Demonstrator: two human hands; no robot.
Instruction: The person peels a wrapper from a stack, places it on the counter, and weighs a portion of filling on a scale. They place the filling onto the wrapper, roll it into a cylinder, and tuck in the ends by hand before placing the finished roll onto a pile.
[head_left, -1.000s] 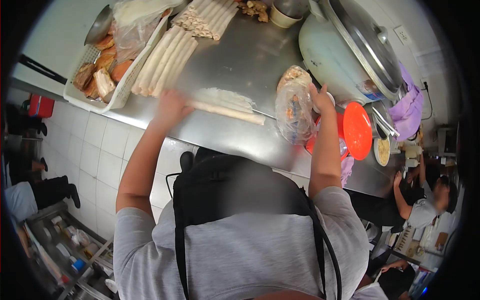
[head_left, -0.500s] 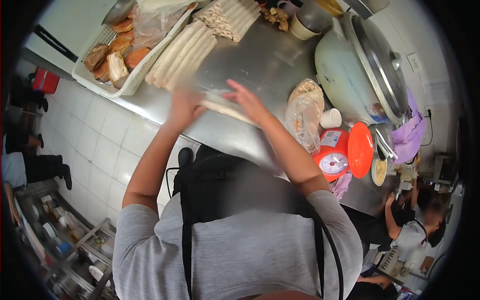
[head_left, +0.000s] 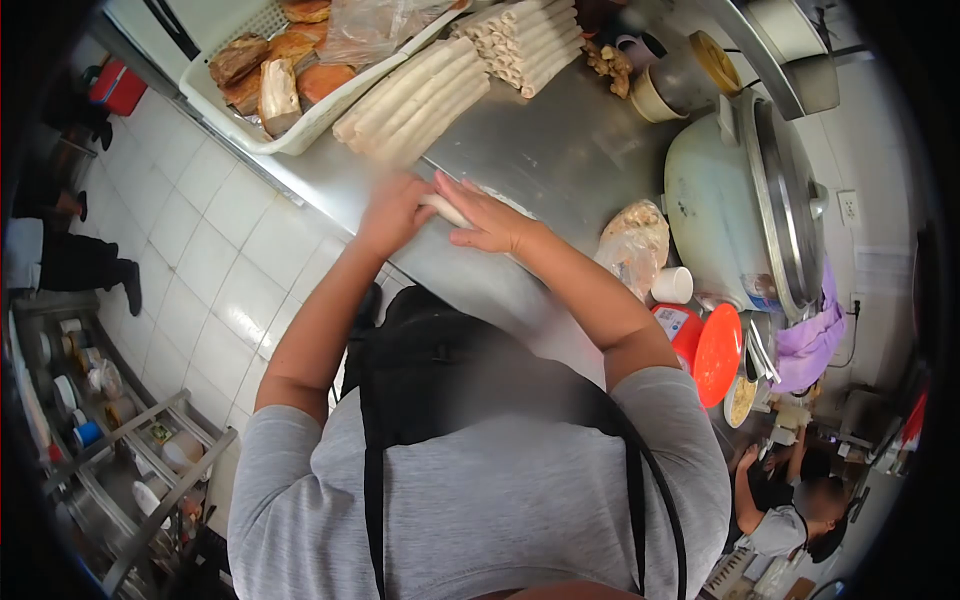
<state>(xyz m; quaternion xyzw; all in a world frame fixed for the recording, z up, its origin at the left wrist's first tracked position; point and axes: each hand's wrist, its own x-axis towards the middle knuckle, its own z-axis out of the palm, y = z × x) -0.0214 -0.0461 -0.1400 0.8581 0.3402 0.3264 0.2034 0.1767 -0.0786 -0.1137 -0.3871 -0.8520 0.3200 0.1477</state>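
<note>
A pale uncooked spring roll [head_left: 449,211] lies between my two hands near the counter's front edge. My left hand [head_left: 394,212] is closed around its left end, fingers slightly blurred. Over the other part is my right hand [head_left: 492,220], thumb on the near side and fingers on the far side, so the roll's right end is hidden under the palm. Finished-looking spring rolls [head_left: 418,100] lie side by side just beyond my left hand. Behind them, another stack of rolls [head_left: 525,45] shows its spiral ends.
A white basket [head_left: 290,140] holds brown chunks at the back left. On the right of the steel counter [head_left: 560,140] stand a large lidded pot [head_left: 710,190], a bag of filling [head_left: 637,240], a white cup [head_left: 673,285] and a red scale [head_left: 680,330]. A co-worker [head_left: 780,525] is at lower right.
My right hand has come down and left from an open, raised pose onto the roll, closer to my left hand. The view has shifted, so the counter items appear further right.
</note>
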